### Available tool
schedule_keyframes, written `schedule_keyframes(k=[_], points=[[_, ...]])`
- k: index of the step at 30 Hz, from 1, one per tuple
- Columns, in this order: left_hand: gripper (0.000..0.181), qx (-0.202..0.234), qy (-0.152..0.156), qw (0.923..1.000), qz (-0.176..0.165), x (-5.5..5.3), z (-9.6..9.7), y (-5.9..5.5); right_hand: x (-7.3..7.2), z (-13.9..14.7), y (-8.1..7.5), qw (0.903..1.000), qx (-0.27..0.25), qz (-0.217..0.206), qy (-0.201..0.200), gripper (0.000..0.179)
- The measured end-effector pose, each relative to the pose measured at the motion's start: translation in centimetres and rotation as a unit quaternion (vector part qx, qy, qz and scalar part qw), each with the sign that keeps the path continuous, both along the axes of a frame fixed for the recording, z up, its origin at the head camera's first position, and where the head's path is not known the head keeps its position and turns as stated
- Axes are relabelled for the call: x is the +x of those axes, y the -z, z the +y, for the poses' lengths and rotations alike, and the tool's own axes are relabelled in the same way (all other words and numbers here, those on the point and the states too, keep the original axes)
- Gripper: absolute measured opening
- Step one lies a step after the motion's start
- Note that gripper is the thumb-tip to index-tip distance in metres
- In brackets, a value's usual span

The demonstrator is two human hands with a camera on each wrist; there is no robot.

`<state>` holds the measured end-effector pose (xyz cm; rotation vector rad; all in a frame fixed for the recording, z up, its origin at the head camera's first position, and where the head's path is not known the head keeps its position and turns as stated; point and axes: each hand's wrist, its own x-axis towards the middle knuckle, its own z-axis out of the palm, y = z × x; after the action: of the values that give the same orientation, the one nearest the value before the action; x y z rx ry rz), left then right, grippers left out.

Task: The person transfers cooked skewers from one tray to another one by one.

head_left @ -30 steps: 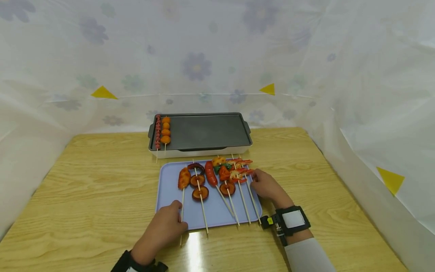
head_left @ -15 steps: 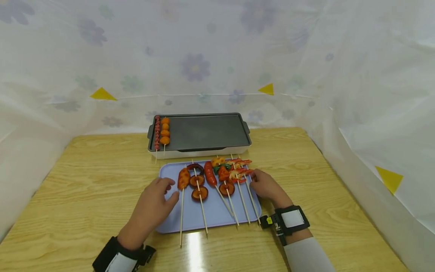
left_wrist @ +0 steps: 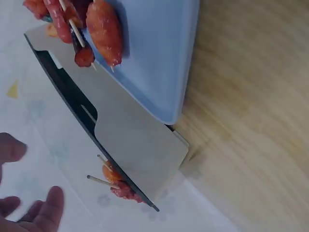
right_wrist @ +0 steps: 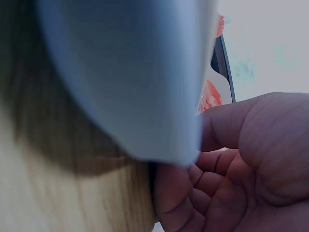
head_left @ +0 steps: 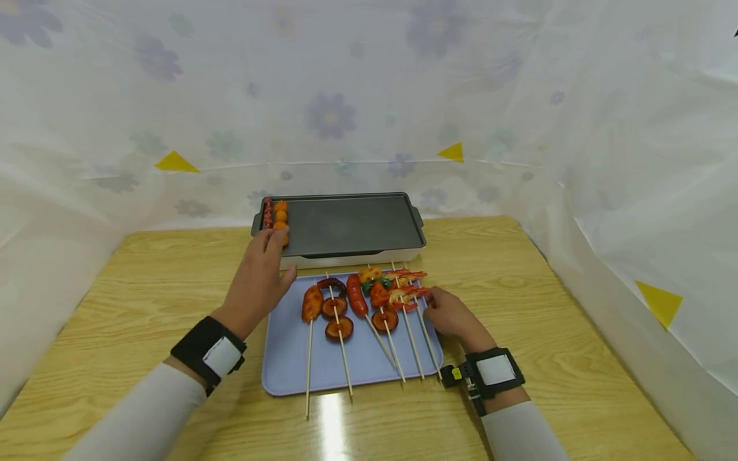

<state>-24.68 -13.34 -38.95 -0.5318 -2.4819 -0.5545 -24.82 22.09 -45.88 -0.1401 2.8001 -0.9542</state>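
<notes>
My left hand (head_left: pixel 259 269) is over the left front of the dark griddle (head_left: pixel 346 224), fingers spread apart and holding nothing. Under and beside its fingertips lie a skewer of orange balls (head_left: pixel 280 216) and a thin skewer of red pieces (head_left: pixel 268 208), both partly covered by the hand. With thumb and fingers, my right hand (head_left: pixel 452 317) pinches the right rim of the lilac tray (head_left: pixel 288 365). Across that tray lie several skewers: a chicken wing (head_left: pixel 312 304), mushroom slices (head_left: pixel 339 328), a red sausage (head_left: pixel 357 294), mixed vegetables (head_left: pixel 380 294) and shrimp (head_left: pixel 406 296).
The griddle stands on a white base (head_left: pixel 346 259) directly behind the tray, on a wooden table (head_left: pixel 144 307). A flowered white sheet (head_left: pixel 331 115) hangs behind and along the sides. Several skewer sticks jut past the tray's front edge.
My left hand has lifted away from the chicken wing skewer's stick and moved forward to the griddle's left end. My right hand has stayed at the tray's rim.
</notes>
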Motion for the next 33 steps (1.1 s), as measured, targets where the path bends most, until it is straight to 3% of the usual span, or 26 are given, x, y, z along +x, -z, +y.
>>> schedule_keyframes(k=[2,5,8,17,25,30,33], points=[[0.064,0.005,-0.021,0.9981,-0.058,-1.0,0.0,-0.3,0.0,0.1,0.2,1.0,0.001,-0.001,0.001,0.006],[0.062,0.012,-0.055,0.988,-0.144,-2.2,0.2,-0.9,-0.1,0.2,0.5,1.0,0.003,-0.004,0.005,0.007],[0.053,0.003,-0.073,0.9803,-0.184,-2.9,0.4,-1.3,-0.1,0.2,0.7,1.0,0.0,-0.006,0.003,0.008],[0.011,-0.013,-0.095,0.9782,-0.184,-4.4,1.0,-1.3,-0.3,0.0,0.3,1.0,0.005,0.003,0.002,0.005],[0.018,-0.078,-0.11,0.9692,-0.206,-5.7,1.2,-1.7,-0.1,0.1,0.3,0.9999,0.008,-0.009,0.004,0.005],[0.021,-0.082,-0.106,0.972,-0.193,-6.3,0.9,-1.5,-0.1,0.1,0.2,1.0,-0.003,-0.007,0.002,0.006],[0.02,-0.075,-0.112,0.9696,-0.204,-6.3,1.0,-1.4,0.0,0.0,0.3,0.9999,-0.005,-0.01,0.002,0.005]])
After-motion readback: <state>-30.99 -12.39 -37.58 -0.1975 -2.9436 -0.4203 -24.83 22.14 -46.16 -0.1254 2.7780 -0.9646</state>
